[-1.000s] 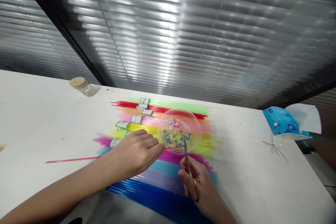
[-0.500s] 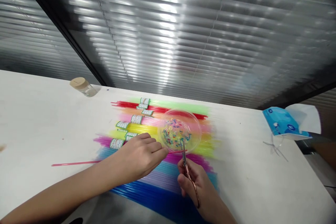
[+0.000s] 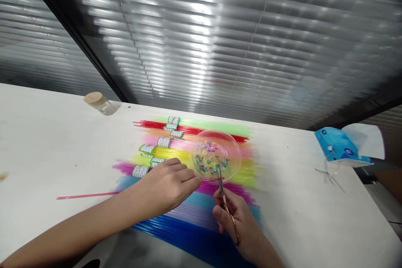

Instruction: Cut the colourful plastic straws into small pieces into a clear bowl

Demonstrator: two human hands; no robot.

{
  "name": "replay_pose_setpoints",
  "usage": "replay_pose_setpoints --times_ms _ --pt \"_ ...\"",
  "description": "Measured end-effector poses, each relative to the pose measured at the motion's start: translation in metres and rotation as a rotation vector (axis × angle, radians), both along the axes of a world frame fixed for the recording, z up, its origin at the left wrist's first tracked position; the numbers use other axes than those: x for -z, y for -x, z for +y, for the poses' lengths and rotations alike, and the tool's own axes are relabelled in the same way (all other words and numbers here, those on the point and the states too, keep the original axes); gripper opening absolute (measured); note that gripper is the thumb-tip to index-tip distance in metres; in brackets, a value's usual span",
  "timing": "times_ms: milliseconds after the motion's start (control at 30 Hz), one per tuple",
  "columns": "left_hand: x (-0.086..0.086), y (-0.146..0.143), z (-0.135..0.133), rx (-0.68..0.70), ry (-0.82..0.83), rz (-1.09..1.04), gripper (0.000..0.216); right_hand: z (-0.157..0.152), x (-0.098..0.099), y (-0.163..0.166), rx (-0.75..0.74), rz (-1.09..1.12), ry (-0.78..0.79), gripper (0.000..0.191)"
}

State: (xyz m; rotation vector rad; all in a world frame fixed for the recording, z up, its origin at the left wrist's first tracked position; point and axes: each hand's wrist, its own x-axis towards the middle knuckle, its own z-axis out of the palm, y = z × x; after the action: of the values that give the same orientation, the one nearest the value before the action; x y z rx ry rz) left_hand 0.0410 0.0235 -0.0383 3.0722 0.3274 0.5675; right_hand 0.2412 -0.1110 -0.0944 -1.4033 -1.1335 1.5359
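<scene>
My left hand (image 3: 172,184) is closed on a thin pinkish-red straw (image 3: 84,196). The straw's long end sticks out to the left past my forearm, and its short end crosses the scissor blades. In my right hand (image 3: 237,224) is a pair of scissors (image 3: 228,211) with copper-coloured handles, blades pointing away from me over the near rim of a clear plastic bowl (image 3: 235,150). Small cut pieces (image 3: 210,160) of many colours lie in the bowl. Whether the blades are fully closed on the straw is too small to tell.
Bundles of coloured straws, from light green (image 3: 216,125) to dark blue (image 3: 182,234), lie under and around the bowl with paper wraps. A lidded jar (image 3: 99,103) stands at the back left. A blue tissue pack (image 3: 341,144) sits at the right, with grey ties (image 3: 329,178) nearby.
The straw's left end reaches slightly farther left. Both hands stay almost where they were, with the scissors still at the straw's short end.
</scene>
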Motion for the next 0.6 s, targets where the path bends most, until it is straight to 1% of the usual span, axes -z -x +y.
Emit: replay_pose_setpoints --times_ms 200,433,500,600 --pt "-0.0013 -0.0013 -0.0002 -0.011 -0.012 -0.026 0.023 0.0014 -0.002 0.0014 0.026 0.007 0.03 0.06" --pt "-0.0003 0.0008 0.0021 -0.013 -0.019 -0.009 0.024 0.0015 -0.0068 0.0029 0.03 0.016 0.081 0.059" --pt "0.0006 0.0015 0.0027 -0.024 -0.019 -0.017 0.025 0.0003 -0.0073 0.0024 0.031 0.03 0.069 0.059" --pt "0.0014 0.0016 0.0026 -0.033 -0.015 -0.02 0.025 -0.0014 -0.006 0.0005 0.009 0.016 0.01 0.057"
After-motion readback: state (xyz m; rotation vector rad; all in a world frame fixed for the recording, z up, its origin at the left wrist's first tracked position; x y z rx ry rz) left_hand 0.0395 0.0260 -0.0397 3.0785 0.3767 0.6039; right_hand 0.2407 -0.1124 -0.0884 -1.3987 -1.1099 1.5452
